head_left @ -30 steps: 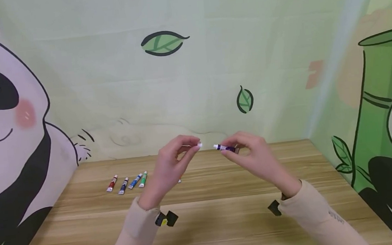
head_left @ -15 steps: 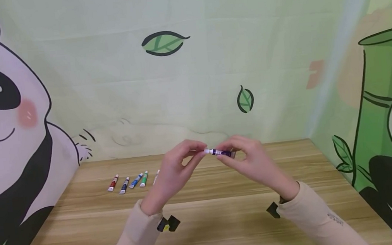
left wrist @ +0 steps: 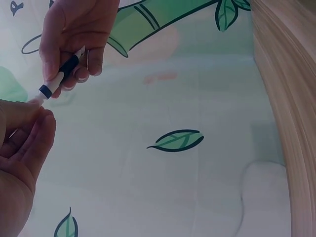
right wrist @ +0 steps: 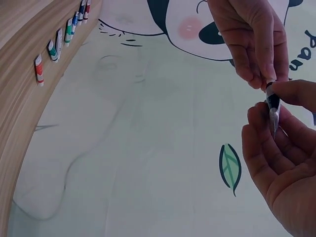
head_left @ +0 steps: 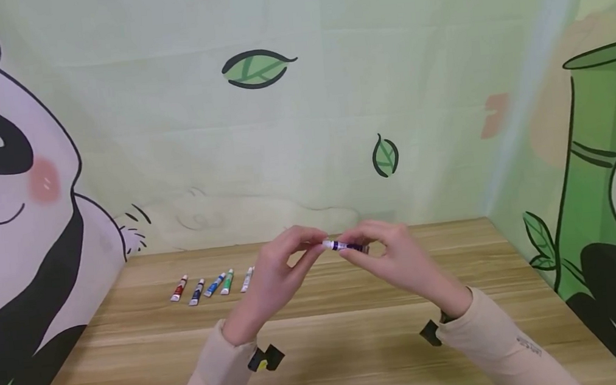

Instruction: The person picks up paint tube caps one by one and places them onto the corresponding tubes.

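A small purple paint tube [head_left: 340, 246] is held above the table, its nozzle end towards the left. My right hand [head_left: 398, 253] pinches its body between thumb and fingers; in the right wrist view the crimped end of the tube [right wrist: 274, 118] sticks out past the thumb. With thumb and fingertips, my left hand [head_left: 282, 274] pinches the white cap [head_left: 326, 244] at the nozzle. Cap and tube meet in line, and the fingertips partly cover the cap. In the left wrist view the dark band near the tube's neck [left wrist: 45, 92] shows beside the left fingertips.
On the wooden table [head_left: 323, 362] lie several paint tubes in a row: red [head_left: 178, 288], dark blue [head_left: 196, 293], blue [head_left: 214, 284], green [head_left: 227, 282] and a pale one [head_left: 246, 280]. An orange-red tube [right wrist: 39, 70] shows in the right wrist view. A printed cloth [head_left: 168, 107] stands behind.
The cap in the left hand was apart from the tube's bare nozzle; it came to the nozzle and stays there. Both hands have drawn together and sunk slightly.
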{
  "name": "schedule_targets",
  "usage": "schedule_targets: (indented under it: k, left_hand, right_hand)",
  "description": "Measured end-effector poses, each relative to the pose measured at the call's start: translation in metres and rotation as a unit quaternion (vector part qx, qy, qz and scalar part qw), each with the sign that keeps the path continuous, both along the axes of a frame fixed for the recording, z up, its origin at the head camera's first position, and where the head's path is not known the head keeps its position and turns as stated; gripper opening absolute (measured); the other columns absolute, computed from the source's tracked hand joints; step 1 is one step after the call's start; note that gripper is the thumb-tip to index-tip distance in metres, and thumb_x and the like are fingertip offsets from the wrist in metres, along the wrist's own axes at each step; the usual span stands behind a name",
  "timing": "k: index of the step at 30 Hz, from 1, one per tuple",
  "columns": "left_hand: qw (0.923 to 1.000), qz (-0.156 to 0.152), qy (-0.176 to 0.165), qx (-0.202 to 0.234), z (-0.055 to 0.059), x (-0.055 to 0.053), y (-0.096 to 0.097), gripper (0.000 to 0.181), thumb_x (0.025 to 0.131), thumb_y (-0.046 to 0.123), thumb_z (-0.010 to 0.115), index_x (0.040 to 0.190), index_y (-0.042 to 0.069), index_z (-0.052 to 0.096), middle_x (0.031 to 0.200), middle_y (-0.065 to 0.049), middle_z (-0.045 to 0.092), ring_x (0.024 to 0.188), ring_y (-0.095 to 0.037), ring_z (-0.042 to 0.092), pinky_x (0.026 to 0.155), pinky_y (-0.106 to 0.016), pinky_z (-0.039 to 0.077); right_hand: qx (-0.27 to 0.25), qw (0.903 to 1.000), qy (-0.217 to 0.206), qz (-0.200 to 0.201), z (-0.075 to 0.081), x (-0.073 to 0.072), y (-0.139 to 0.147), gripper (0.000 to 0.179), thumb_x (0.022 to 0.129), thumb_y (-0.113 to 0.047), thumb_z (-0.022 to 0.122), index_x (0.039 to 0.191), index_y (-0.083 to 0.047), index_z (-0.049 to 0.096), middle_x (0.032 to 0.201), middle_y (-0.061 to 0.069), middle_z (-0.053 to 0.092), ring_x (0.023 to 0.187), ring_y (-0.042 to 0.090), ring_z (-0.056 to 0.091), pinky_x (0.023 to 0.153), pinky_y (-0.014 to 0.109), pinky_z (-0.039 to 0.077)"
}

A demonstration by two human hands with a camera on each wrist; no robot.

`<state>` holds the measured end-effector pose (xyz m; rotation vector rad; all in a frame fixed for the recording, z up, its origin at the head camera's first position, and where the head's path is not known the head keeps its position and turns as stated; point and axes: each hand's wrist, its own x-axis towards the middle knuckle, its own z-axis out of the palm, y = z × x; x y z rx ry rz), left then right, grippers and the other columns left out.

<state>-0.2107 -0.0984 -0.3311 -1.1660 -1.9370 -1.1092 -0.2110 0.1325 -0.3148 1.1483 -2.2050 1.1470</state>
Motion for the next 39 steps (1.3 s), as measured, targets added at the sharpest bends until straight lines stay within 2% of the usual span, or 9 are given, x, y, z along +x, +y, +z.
schedule_targets:
  k: [8,16,19,23,25,29,35,39]
  left_hand:
    - [0.9998,-0.018,0.007,0.001,0.001,0.003,-0.002,0.022,0.091,-0.006,0.068,0.111,0.003,0.066,0.107,-0.007,0.07,0.097,-0.019,0.069,0.084,-0.028,0.057]
    - [0.9981,-0.028,-0.054,0.014,0.004,0.006,-0.004,0.026,0.092,0.0,0.071,0.116,0.006,0.063,0.11,-0.005,0.069,0.101,-0.018,0.068,0.089,-0.035,0.056]
    - [0.9973,-0.009,-0.073,0.008,0.005,0.007,-0.006,0.025,0.093,0.007,0.073,0.116,0.008,0.063,0.11,-0.002,0.067,0.101,-0.016,0.065,0.09,-0.036,0.055]
    - [0.9958,0.028,-0.082,-0.031,0.004,0.008,-0.006,0.012,0.097,0.017,0.07,0.108,0.012,0.066,0.103,0.004,0.067,0.096,-0.011,0.063,0.087,-0.035,0.054]
    - [0.9943,0.036,-0.086,-0.05,0.004,0.009,-0.007,0.008,0.099,0.019,0.067,0.104,0.014,0.068,0.099,0.006,0.068,0.093,-0.009,0.063,0.085,-0.034,0.055]
    - [0.993,0.036,-0.094,-0.063,0.003,0.01,-0.007,0.008,0.1,0.021,0.065,0.103,0.014,0.068,0.099,0.006,0.068,0.093,-0.009,0.064,0.084,-0.034,0.055]
    - [0.9937,0.031,-0.081,-0.071,0.004,0.01,-0.008,0.01,0.1,0.019,0.066,0.108,0.014,0.067,0.102,0.006,0.067,0.095,-0.01,0.062,0.086,-0.034,0.054]
    - [0.993,0.03,-0.085,-0.076,0.006,0.011,-0.008,0.015,0.099,0.021,0.067,0.113,0.014,0.066,0.105,0.006,0.066,0.096,-0.009,0.06,0.087,-0.034,0.053]
  right_hand:
    - [-0.011,0.9997,-0.015,0.015,-0.001,0.002,0.0,0.013,0.091,-0.014,0.077,0.104,-0.017,0.077,0.089,-0.011,0.07,0.078,0.011,0.064,0.072,0.031,0.055]
    - [-0.013,0.9997,-0.012,0.019,0.001,0.005,-0.001,0.014,0.092,-0.015,0.075,0.106,-0.016,0.077,0.091,-0.01,0.071,0.079,0.011,0.064,0.073,0.031,0.055]
    - [-0.011,0.9997,-0.015,0.016,0.0,0.006,0.0,0.013,0.093,-0.016,0.075,0.106,-0.016,0.077,0.09,-0.01,0.07,0.08,0.011,0.064,0.072,0.031,0.054]
    - [-0.006,0.9998,-0.016,0.012,0.0,0.008,0.0,0.013,0.093,-0.016,0.075,0.106,-0.017,0.077,0.09,-0.011,0.07,0.08,0.011,0.063,0.072,0.032,0.054]
    - [-0.003,0.9998,-0.015,0.013,0.0,0.009,0.0,0.013,0.093,-0.016,0.075,0.106,-0.017,0.077,0.091,-0.011,0.07,0.079,0.011,0.063,0.071,0.031,0.054]
    - [0.0,0.9998,-0.012,0.016,0.0,0.009,-0.001,0.014,0.093,-0.015,0.074,0.107,-0.015,0.077,0.091,-0.01,0.071,0.079,0.011,0.063,0.07,0.031,0.055]
    - [0.002,0.9998,-0.007,0.021,0.0,0.009,-0.001,0.014,0.093,-0.014,0.075,0.106,-0.015,0.077,0.09,-0.01,0.071,0.078,0.01,0.063,0.07,0.03,0.054]
    - [0.002,0.9997,-0.001,0.023,-0.002,0.008,0.0,0.015,0.092,-0.012,0.075,0.106,-0.014,0.077,0.09,-0.01,0.07,0.078,0.01,0.063,0.07,0.029,0.054]
